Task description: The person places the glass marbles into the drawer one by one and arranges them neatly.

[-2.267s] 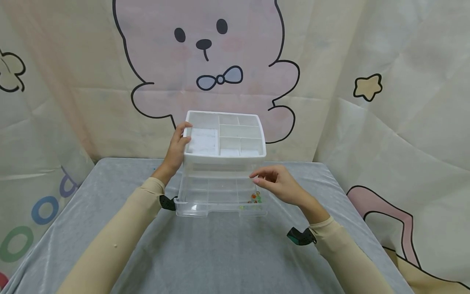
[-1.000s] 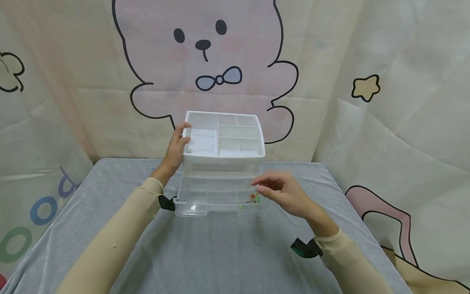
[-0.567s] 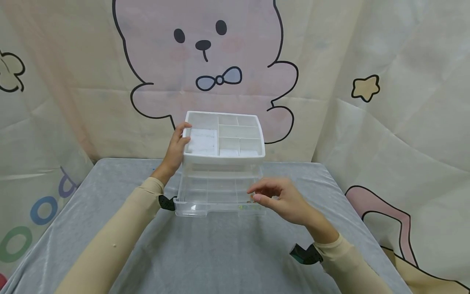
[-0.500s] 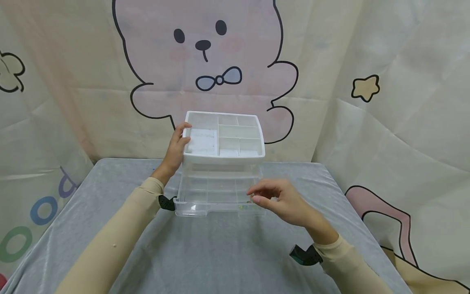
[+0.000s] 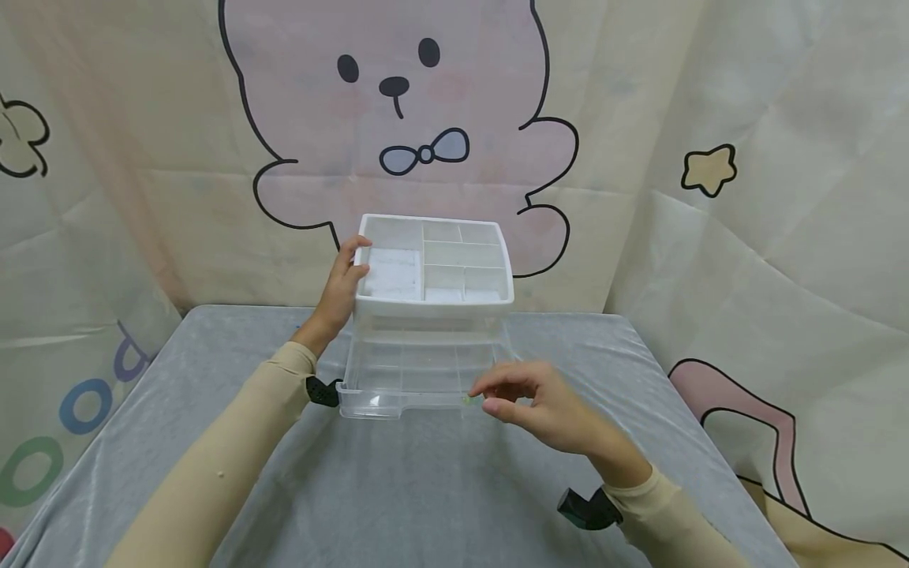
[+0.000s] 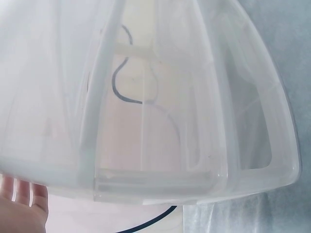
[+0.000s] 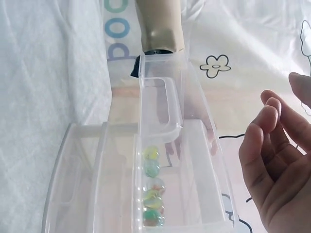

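A clear plastic drawer organizer with a white compartment tray on top stands tilted on the table in the head view. My left hand grips the tray's left side, fingers and thumb at the rim. Its fingers show against the side in the left wrist view. The clear lower drawer is pulled out toward me. Several glass marbles lie in a row along its front, in the right wrist view. My right hand hovers over the drawer's right front corner, fingers loosely bent, thumb apart, holding nothing.
Grey cloth covers the table. A cartoon-printed curtain hangs close behind the organizer and at both sides. Black devices sit on both wrists, the right one sticking out below the forearm.
My right hand has come down and toward me over the drawer's right front corner, covering most of the marbles in the head view. The left hand and the organizer have stayed still.
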Tool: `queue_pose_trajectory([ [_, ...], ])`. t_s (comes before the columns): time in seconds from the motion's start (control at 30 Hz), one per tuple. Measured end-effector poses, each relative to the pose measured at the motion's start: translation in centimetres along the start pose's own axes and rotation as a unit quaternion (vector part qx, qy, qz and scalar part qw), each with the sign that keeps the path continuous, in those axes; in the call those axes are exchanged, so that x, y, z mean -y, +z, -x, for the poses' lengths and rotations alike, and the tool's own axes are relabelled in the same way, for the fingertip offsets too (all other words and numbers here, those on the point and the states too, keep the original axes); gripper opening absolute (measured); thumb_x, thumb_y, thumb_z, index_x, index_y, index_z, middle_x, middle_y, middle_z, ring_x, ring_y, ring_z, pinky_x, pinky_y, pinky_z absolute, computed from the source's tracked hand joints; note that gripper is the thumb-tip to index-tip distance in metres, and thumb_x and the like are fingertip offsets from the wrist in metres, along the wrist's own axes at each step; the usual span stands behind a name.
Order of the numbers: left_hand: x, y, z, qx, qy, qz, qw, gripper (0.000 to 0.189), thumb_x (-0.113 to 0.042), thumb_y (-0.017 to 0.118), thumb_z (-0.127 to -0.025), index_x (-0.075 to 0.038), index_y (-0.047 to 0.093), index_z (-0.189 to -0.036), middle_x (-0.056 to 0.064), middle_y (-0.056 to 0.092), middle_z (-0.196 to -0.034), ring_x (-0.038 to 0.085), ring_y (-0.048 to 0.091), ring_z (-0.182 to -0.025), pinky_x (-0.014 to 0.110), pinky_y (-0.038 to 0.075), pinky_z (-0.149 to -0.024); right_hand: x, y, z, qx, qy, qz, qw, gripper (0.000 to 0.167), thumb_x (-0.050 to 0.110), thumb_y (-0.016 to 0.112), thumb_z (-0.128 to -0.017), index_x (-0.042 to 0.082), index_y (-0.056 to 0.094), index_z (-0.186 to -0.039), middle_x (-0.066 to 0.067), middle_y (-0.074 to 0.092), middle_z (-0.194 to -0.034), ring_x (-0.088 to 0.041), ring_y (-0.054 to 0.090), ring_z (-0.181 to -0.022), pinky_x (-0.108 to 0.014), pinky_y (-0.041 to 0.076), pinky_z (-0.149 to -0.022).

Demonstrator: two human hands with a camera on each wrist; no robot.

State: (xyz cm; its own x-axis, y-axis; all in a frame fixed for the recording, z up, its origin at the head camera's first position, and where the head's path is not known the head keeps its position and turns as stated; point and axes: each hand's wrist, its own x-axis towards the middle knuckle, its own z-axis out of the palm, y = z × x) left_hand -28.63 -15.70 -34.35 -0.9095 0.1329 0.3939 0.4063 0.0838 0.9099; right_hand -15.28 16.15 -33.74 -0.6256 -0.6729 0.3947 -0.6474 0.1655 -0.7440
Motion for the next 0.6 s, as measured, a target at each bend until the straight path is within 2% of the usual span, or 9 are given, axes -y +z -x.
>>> queue_pose_trajectory([
  [0.1,0.8,-0.1,-0.3,0.0,0.003,0.0,1.0,0.042,-0.006,0.03,-0.104,0.003,0.029,-0.145,0.019,0.011,-0.167,0.046,0.019,-0.147,0.059,0.015,-0.118,0.0,0.5,0.1,0.008,-0.003,-0.008,0.9999,0.02,-0.001,0.064,-0.095,0.008,0.073,-0.11,-0.006,0.067,-0.088,-0.008,0.059,-0.076,-0.027,0.054,-0.065],
  [0.3,2.7,-0.4,-1.0,-0.005,0.005,-0.019,0.9998,0.042,-0.011,0.03,-0.105,-0.006,0.03,-0.147,0.009,0.011,-0.168,0.037,0.017,-0.151,0.06,0.014,-0.12,-0.1,1.6,0.3,0.028,0.004,-0.017,0.9994,0.019,0.001,0.065,-0.095,0.009,0.074,-0.11,-0.006,0.066,-0.084,-0.005,0.057,-0.073,-0.026,0.054,-0.063],
  [0.6,3.3,-0.6,-1.2,0.001,0.011,-0.011,0.9999,0.043,-0.01,0.029,-0.104,-0.007,0.028,-0.147,0.012,0.008,-0.168,0.042,0.016,-0.151,0.064,0.013,-0.118,-0.9,3.1,0.6,0.049,-0.006,-0.062,0.9969,0.018,-0.001,0.062,-0.096,0.004,0.072,-0.11,-0.015,0.068,-0.089,-0.007,0.06,-0.07,-0.029,0.056,-0.062],
])
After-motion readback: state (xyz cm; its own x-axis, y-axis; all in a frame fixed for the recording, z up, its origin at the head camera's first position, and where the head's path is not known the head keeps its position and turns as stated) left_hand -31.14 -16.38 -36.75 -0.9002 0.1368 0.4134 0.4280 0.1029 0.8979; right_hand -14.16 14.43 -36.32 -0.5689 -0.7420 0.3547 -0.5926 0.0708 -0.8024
